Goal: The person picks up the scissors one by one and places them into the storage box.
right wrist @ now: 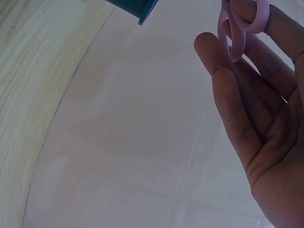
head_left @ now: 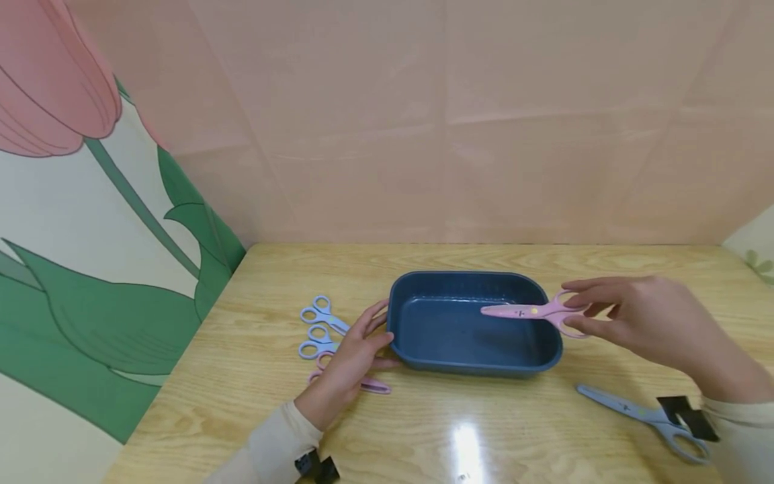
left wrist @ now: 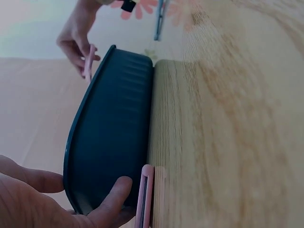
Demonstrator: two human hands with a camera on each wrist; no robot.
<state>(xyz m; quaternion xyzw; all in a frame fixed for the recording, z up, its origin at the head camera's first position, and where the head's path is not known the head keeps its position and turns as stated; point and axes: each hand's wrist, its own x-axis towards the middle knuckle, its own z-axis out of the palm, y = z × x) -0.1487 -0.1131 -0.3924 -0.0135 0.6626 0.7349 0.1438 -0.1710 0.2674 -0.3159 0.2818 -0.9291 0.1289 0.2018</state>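
In head view, L hand (head_left: 353, 359) hides pt. of the blades of two blue scissors (head_left: 323, 312) & the mid. of the pink scissors (head_left: 376, 386), while a black piece (head_left: 686, 415) at R cuff (head_left: 740, 417) covers some of the grey-blue scissors' handle (head_left: 689, 449). Marks on held scissors (head_left: 514, 311) = too small to read. R wrist cam: tray (right wrist: 135, 8) mostly cut off at top edge, held blades out of frame.

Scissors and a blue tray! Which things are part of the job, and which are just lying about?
In the job now:
held pink scissors, in the right hand
blue tray, touched by the left hand

Just lying there, maybe waiting:
two blue scissors on the left
other pink scissors
right-side blue scissors
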